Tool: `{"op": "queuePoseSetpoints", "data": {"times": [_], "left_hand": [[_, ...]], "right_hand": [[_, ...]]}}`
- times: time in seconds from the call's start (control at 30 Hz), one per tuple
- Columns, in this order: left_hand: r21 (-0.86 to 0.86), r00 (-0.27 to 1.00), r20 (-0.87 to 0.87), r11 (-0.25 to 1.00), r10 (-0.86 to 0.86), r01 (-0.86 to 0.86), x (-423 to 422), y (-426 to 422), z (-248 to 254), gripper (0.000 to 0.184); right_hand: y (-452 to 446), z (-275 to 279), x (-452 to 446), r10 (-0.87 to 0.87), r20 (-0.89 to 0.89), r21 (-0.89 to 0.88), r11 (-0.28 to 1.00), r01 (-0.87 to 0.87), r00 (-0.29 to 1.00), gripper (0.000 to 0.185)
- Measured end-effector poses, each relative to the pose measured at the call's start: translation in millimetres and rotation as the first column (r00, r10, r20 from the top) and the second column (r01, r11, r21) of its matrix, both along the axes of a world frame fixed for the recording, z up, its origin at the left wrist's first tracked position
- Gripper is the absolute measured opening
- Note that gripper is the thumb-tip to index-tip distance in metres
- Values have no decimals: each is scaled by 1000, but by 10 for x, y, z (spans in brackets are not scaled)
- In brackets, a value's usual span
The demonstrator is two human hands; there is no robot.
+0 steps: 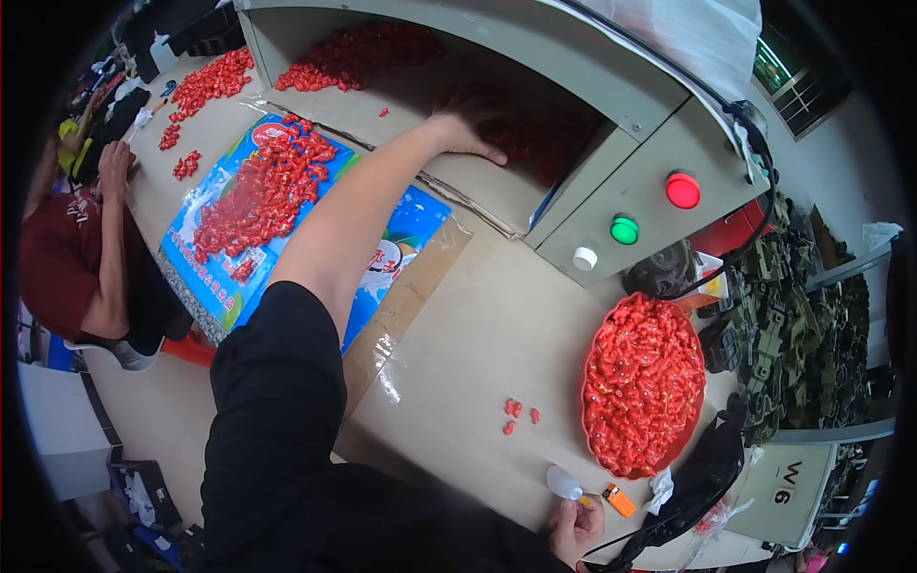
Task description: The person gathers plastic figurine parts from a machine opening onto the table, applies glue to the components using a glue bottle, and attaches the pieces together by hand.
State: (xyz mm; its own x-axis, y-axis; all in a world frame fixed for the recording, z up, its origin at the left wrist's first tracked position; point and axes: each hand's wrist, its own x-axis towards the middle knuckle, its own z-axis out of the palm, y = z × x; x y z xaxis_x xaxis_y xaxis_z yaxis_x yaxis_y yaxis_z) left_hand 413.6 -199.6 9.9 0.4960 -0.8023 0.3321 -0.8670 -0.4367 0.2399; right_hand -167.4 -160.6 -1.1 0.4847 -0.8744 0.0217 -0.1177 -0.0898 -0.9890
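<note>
Your left hand (468, 132) reaches into the wide opening of a grey, smooth-panelled cabinet (659, 141), thumb standing apart from the fingers; the fingertips sink into shadow, so you cannot tell whether they grip anything. Your right hand (579, 527), low by your body, pinches a small bottle (562, 481) with a rounded, milky, translucent body, near its yellow part.

The red pieces (635, 377) are small, glossy and knobbly, with pale glints. Many fill an oval red basin (682, 454) with a scalloped rim, beyond your right hand and well apart from your left. Another flat heap lies left of your left forearm on a blue printed sheet (417, 218), glossy and rectangular, with brown cardboard (413, 296) along its near edge. More are piled in the dim cabinet, off to the left of your left hand, with others in shadow on its right. A few loose ones sit on the smooth, pale tabletop (458, 372) between the sheet and the basin.

Just beside your right hand lies an orange block-shaped object (619, 500), and next to it a crumpled white tissue (659, 491). Round red, green and white buttons stud the cabinet's front.
</note>
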Motion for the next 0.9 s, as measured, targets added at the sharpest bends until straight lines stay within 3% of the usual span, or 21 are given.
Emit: {"op": "queuePoseSetpoints", "data": {"times": [0.13,0.23,0.33,0.57,0.63,0.67,0.77,0.9], "left_hand": [[30,1000,-24,999,19,-18,-132,-69,77,87],[95,989,29,985,145,-147,-403,-104,261,86],[44,995,-34,994,97,-95,-439,-214,199,82],[154,997,-41,987,62,-55,-597,-470,297,66],[187,995,-59,980,78,-66,-628,-533,331,63],[175,995,-47,981,91,-81,-618,-570,309,62],[136,994,-9,985,109,-106,-561,-657,230,58],[53,998,14,996,67,-68,-540,-537,133,51]], "right_hand": [[-2,-14,-17,7,-42,-25,1000,-8,999,7],[-3,-20,-11,17,-56,-67,998,-21,998,8],[-10,-13,-10,32,-55,-80,996,-37,998,7],[14,8,14,29,-19,-58,998,-30,999,7],[34,-48,-58,-25,-144,-65,998,16,989,6],[43,-42,-51,-52,-205,-71,997,38,977,5],[14,22,29,20,-72,-100,995,-27,997,7],[22,55,31,22,-85,-93,995,-30,996,7]]}}
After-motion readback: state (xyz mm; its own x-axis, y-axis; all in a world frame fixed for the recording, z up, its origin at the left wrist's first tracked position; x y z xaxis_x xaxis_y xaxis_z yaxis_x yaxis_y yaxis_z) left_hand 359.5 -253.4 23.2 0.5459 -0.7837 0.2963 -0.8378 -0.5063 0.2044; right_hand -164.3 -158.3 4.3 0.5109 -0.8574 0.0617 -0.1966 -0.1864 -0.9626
